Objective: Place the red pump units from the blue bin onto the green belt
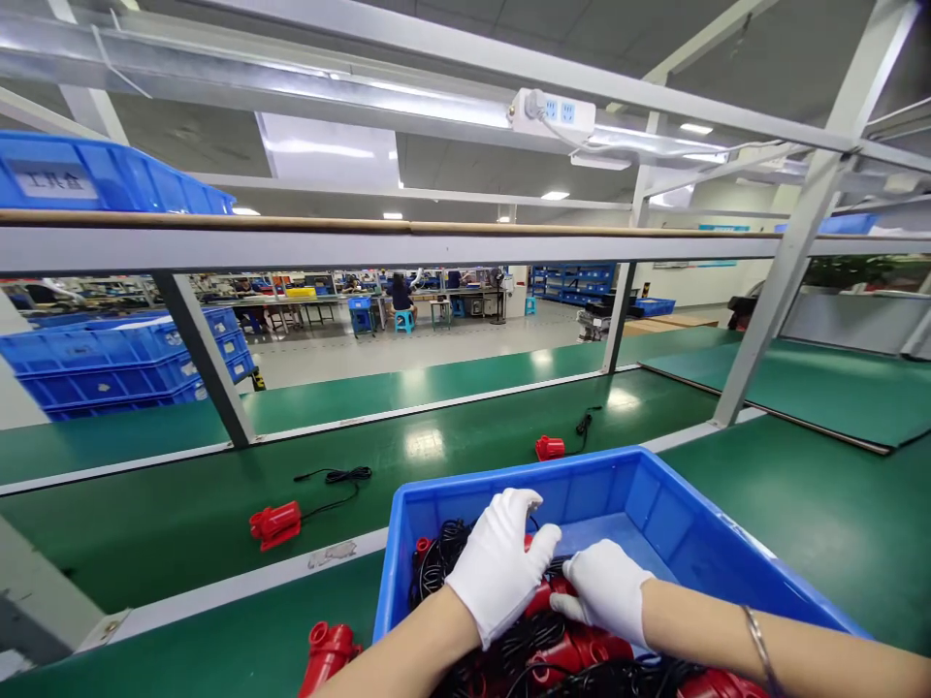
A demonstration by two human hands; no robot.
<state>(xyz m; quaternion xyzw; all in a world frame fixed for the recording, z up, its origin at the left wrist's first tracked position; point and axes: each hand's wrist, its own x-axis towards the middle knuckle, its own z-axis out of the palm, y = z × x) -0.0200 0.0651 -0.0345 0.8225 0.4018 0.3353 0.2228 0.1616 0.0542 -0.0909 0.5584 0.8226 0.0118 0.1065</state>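
A blue plastic bin (509, 475) holds several red plastic parts (582, 651) with bundled black cords (443, 557). Over the pile inside it, my left hand (501, 562) wears a white glove; its thumb stands apart from the bent fingers, with a bit of red visible behind the gap. My right hand (609, 589), also white-gloved, is closed around the end of a red corded part (559, 587) beside the left hand. Palms and some fingertips are hidden from the camera.
Another red part (327, 654) lies left of the bin. Two corded red parts, one left (276, 524) and one behind the bin (550, 448), rest on the green conveyor (451, 427). Metal posts (208, 359) and a shelf (407, 247) frame the bench.
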